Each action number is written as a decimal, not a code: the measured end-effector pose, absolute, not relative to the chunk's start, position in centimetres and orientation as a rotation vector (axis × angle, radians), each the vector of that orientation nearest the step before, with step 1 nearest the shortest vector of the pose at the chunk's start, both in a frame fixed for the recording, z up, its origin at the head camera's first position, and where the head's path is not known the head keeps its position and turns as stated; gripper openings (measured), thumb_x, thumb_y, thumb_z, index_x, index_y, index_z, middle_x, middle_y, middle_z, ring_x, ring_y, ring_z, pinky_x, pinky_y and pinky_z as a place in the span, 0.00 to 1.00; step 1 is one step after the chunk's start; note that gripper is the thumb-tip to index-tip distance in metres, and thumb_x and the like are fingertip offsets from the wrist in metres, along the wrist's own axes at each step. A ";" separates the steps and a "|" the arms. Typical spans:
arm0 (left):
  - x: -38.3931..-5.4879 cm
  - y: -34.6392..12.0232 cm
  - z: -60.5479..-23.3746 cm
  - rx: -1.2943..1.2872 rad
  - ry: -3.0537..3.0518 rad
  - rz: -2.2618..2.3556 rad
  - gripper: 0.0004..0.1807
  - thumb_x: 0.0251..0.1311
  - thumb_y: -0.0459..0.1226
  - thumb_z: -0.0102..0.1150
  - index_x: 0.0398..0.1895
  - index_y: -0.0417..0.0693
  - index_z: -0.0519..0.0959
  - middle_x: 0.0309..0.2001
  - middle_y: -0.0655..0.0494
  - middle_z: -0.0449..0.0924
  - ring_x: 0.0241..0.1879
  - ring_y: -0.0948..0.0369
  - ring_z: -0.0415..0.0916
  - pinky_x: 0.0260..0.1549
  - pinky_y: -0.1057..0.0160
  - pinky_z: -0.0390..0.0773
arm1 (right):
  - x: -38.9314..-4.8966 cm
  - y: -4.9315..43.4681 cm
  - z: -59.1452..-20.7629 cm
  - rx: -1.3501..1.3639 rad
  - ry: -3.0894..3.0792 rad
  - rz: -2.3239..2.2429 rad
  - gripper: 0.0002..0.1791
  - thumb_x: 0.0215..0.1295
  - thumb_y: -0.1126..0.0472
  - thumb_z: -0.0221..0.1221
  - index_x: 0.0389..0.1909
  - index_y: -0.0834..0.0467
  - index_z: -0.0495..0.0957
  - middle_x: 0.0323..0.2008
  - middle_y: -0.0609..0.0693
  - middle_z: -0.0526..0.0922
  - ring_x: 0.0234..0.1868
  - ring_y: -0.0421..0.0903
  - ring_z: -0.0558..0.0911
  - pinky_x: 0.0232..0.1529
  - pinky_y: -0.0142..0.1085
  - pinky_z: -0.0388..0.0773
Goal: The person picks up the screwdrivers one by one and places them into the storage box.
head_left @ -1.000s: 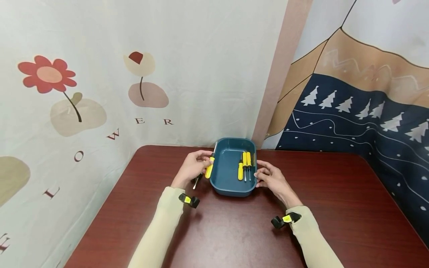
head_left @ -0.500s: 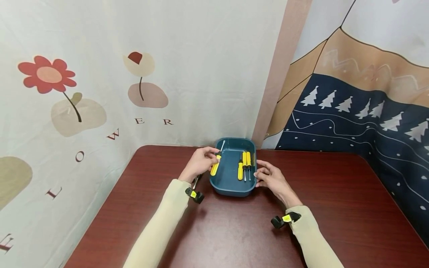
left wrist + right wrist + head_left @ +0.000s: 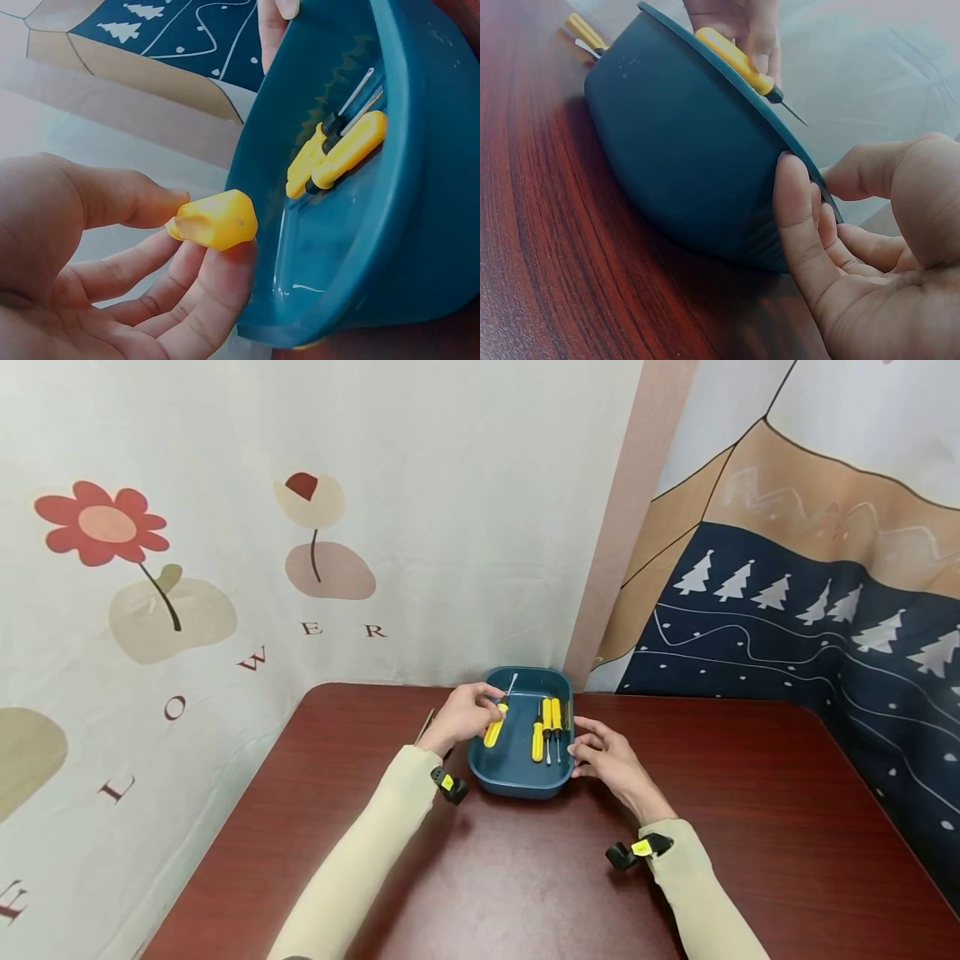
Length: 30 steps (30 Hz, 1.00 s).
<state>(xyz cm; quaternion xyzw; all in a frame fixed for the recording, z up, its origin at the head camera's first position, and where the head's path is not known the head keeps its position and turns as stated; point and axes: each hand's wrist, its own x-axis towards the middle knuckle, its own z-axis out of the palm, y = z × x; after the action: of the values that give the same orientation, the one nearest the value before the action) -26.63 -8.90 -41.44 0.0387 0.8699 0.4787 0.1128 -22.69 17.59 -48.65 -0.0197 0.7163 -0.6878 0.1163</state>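
My left hand holds a yellow-handled screwdriver over the left side of a blue plastic bin, its thin metal blade pointing to the far end. In the left wrist view, thumb and fingertips pinch the yellow handle, seen end-on. My right hand grips the bin's right rim; in the right wrist view a finger lies against the outer wall with the thumb over the rim. Inside, along the right side, lie three yellow screwdrivers, two of them side by side.
Left of the bin, partly behind the left hand, more tools lie on the dark red wooden table; the right wrist view shows a yellow handle and a metal blade there. A printed curtain hangs behind the table.
My left hand has carried the screwdriver rightward, from beside the bin's left rim to over its inside. The right hand has stayed at the right rim, and the bin has not moved.
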 end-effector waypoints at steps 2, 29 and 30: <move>-26.8 -8.6 -41.4 0.107 2.553 1.393 0.19 0.65 0.36 0.64 0.59 0.48 0.81 0.41 0.49 0.84 0.29 0.57 0.81 0.36 0.55 0.87 | -22.7 17.6 -48.6 -0.062 2.096 -2.013 0.34 0.70 0.71 0.56 0.76 0.62 0.60 0.38 0.51 0.77 0.34 0.45 0.81 0.35 0.34 0.86; -29.7 -5.3 -41.1 -0.023 2.562 1.126 0.14 0.67 0.34 0.64 0.53 0.40 0.78 0.46 0.44 0.81 0.34 0.55 0.85 0.40 0.54 0.89 | -22.7 17.4 -48.8 -0.033 2.115 -2.005 0.33 0.71 0.70 0.56 0.76 0.59 0.62 0.39 0.51 0.79 0.36 0.47 0.81 0.35 0.35 0.87; -29.7 -5.2 -41.1 -0.012 2.563 1.124 0.14 0.66 0.33 0.64 0.53 0.39 0.78 0.46 0.44 0.81 0.34 0.56 0.85 0.39 0.54 0.89 | -22.7 17.5 -48.8 -0.037 2.114 -2.005 0.33 0.71 0.70 0.56 0.76 0.59 0.62 0.39 0.51 0.79 0.36 0.47 0.81 0.35 0.34 0.87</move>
<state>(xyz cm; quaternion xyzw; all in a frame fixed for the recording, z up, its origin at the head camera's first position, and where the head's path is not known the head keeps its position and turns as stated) -29.72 -5.19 -41.09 -0.0043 0.9024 0.3957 0.1704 -22.68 17.47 -48.83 -0.0126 0.7208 -0.6836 0.1138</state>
